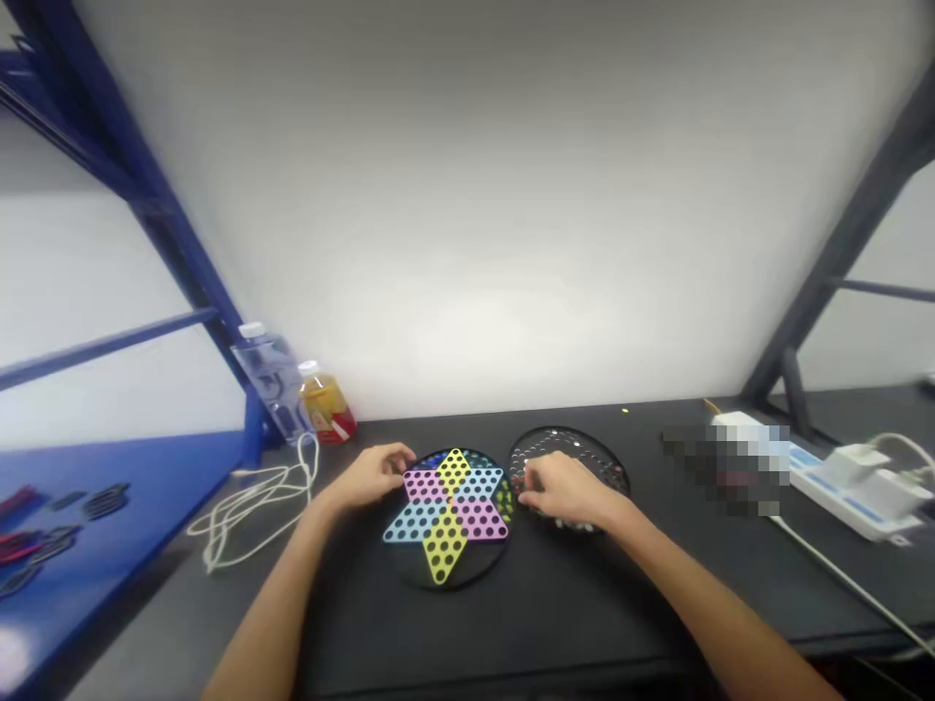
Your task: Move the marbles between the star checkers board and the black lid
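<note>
A star-shaped Chinese checkers board (447,516) in yellow, pink and blue, full of holes, lies over a round black tray (467,581). Coloured pieces show past its upper and right edges. My left hand (374,475) is at the board's upper left, fingers curled and thumb at the corner, seemingly gripping it. To the right, my right hand (562,485) is over a second round black dish (620,465) with small light pieces in it. Its fingers are bent together in a pinch; whatever is between them is hidden.
A clear bottle (272,380) and a bottle of yellow drink (325,401) stand at the back left, near a coiled white cable (241,506). A white power strip (810,477) with plugs lies at right beside a blurred-out object. Blue metal frame posts (165,224) rise at left.
</note>
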A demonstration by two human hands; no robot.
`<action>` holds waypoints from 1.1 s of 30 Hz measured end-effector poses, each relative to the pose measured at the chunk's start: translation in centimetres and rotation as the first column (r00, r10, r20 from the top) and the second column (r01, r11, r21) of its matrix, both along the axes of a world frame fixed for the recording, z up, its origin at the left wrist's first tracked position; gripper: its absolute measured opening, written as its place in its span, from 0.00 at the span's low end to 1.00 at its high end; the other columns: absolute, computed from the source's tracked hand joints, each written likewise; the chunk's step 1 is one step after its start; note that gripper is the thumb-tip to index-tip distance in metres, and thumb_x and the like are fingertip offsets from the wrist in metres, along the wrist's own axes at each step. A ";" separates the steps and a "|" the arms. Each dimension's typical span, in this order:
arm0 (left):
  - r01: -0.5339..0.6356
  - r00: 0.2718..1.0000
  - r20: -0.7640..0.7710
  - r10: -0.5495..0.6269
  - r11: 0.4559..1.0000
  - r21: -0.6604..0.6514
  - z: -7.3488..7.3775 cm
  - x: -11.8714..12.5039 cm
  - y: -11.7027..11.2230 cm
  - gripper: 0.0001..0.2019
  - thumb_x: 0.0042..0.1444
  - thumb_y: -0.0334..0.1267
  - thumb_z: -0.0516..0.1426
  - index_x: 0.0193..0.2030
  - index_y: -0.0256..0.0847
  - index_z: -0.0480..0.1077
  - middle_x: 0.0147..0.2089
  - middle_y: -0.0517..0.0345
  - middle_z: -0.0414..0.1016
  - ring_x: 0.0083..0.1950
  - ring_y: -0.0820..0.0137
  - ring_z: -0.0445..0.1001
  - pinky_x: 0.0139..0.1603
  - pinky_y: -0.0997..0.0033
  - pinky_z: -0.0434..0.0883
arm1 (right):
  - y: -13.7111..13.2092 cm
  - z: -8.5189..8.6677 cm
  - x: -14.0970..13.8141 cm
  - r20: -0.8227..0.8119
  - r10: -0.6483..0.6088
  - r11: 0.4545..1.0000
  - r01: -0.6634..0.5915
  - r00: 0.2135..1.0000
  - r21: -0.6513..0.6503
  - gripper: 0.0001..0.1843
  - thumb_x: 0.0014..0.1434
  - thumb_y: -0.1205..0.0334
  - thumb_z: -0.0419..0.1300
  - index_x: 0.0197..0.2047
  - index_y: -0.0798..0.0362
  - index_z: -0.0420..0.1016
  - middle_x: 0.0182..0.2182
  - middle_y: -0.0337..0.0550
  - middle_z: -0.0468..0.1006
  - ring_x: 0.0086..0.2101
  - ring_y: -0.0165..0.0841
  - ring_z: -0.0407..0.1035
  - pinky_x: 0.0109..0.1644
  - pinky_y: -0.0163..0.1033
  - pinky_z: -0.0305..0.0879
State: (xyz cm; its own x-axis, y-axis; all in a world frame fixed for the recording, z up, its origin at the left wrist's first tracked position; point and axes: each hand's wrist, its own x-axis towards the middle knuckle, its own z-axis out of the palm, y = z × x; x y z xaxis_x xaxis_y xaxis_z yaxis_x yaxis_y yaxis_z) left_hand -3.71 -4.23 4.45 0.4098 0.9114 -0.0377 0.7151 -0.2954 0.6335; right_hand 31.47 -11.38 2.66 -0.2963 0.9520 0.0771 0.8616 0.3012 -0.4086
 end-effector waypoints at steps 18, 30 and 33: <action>-0.001 0.999 -0.034 0.002 1.000 0.024 0.2 0.2 0.0 0.18 0.45 0.39 0.56 0.45 0.39 0.72 0.38 0.57 0.74 0.27 0.73 0.71 0.25 0.75 0.69 | 2.4 -0.3 2.1 -0.808 -0.330 0.919 -0.030 0.487 -0.393 0.24 0.55 0.41 0.55 0.22 0.50 0.54 0.17 0.30 0.52 0.17 0.23 0.41 0.19 0.32 0.36; -0.002 0.999 -0.037 0.005 0.998 0.061 -0.1 0.0 0.1 0.18 0.45 0.40 0.57 0.44 0.40 0.73 0.37 0.57 0.75 0.29 0.70 0.71 0.27 0.74 0.68 | -2.7 0.4 5.1 -0.166 0.175 0.979 -0.153 0.970 0.135 0.07 0.56 0.57 0.62 0.33 0.50 0.75 0.31 0.41 0.74 0.33 0.33 0.66 0.39 0.36 0.59; -0.012 0.999 -0.035 0.014 0.997 0.072 -0.1 0.1 0.0 0.18 0.44 0.40 0.58 0.44 0.40 0.74 0.36 0.57 0.75 0.29 0.70 0.71 0.28 0.74 0.68 | -2.7 0.4 5.5 -0.149 0.227 0.972 -0.213 0.963 0.102 0.06 0.56 0.62 0.61 0.38 0.49 0.76 0.34 0.42 0.74 0.34 0.34 0.67 0.40 0.37 0.60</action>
State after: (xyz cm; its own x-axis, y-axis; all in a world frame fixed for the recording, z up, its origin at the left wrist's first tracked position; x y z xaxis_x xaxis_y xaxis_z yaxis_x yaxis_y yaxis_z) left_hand -3.58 -4.20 4.39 0.3974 0.9176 0.0135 0.7409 -0.3294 0.5853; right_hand 36.94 -14.05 3.02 -0.4751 0.8528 0.2167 0.6966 0.5150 -0.4995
